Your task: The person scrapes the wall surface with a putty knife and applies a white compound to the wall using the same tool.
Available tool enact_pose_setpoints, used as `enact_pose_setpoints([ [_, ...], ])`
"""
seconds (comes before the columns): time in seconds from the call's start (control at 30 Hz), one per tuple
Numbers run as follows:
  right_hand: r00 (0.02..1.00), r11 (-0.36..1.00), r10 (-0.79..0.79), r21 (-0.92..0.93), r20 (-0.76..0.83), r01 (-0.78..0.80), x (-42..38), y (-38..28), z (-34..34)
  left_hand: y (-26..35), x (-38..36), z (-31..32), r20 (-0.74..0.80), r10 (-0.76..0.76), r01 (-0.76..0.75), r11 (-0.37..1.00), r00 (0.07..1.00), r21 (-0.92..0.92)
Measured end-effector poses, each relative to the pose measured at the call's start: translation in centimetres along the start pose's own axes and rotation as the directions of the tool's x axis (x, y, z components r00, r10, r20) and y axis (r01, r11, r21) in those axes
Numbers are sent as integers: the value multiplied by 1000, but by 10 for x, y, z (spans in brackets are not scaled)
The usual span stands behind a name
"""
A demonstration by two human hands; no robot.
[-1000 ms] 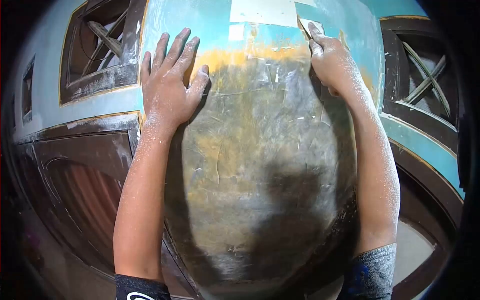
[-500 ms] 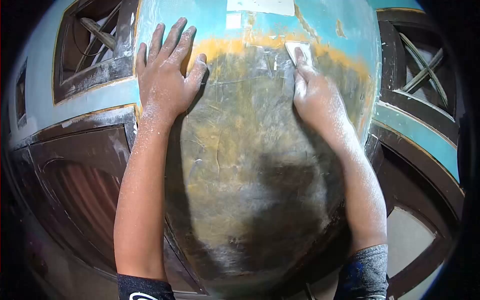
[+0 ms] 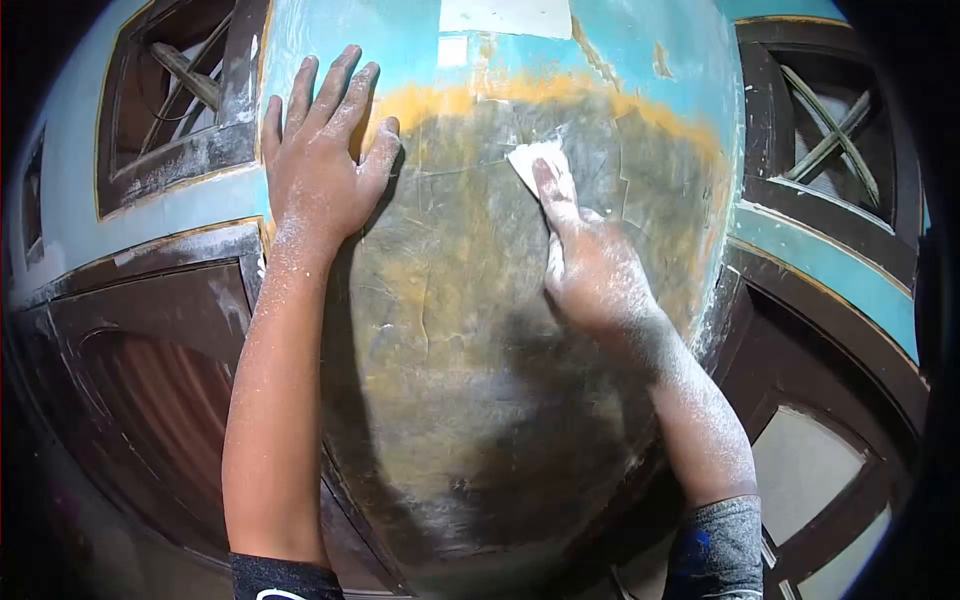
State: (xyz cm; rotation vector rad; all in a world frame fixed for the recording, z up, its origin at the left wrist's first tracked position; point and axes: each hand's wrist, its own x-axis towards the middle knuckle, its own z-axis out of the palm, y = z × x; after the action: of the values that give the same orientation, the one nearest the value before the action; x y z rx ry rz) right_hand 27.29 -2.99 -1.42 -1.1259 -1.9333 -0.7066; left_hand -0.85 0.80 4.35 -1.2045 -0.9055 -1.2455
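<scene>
My left hand (image 3: 318, 185) lies with fingers spread against the wall, at the left edge of a bare brownish-grey patch (image 3: 440, 290). In my right hand (image 3: 598, 265) is a putty knife (image 3: 533, 168), its blade coated white and set against the upper part of this patch. The index finger stretches along the blade, while the other fingers close round the handle, which is mostly hidden. White paste shows at the blade's upper edge. White powder covers both hands and the right forearm.
Above the patch runs an orange-yellow band (image 3: 430, 100), then turquoise paint (image 3: 600, 30) with a white patch (image 3: 505, 15). Dark wooden frames with crossed slats stand at left (image 3: 190, 75) and right (image 3: 830, 135). Brown door panels (image 3: 150, 330) lie below.
My right hand has moved the putty knife down and to the left, from the orange band onto the brownish patch. My left hand stays on the wall. The view has shifted slightly.
</scene>
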Motion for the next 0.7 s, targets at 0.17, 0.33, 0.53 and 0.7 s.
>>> enact_pose_setpoints([
  [0.17, 975, 981, 28, 193, -219, 15, 32, 13, -30, 1, 1, -4, 21, 6, -6, 1000, 1000, 15],
  [0.33, 950, 684, 280, 665, 141, -300, 32, 31, -59, 0, 0, -2, 24, -1, 1, 1000, 1000, 9],
  [0.53, 900, 686, 431, 672, -66, -279, 44, 53, -61, -1, 0, -3, 14, 8, -8, 1000, 1000, 12],
  [0.7, 884, 976, 92, 218, -458, 11, 55, 88, -45, 0, 0, -2, 17, 5, -5, 1000, 1000, 26],
])
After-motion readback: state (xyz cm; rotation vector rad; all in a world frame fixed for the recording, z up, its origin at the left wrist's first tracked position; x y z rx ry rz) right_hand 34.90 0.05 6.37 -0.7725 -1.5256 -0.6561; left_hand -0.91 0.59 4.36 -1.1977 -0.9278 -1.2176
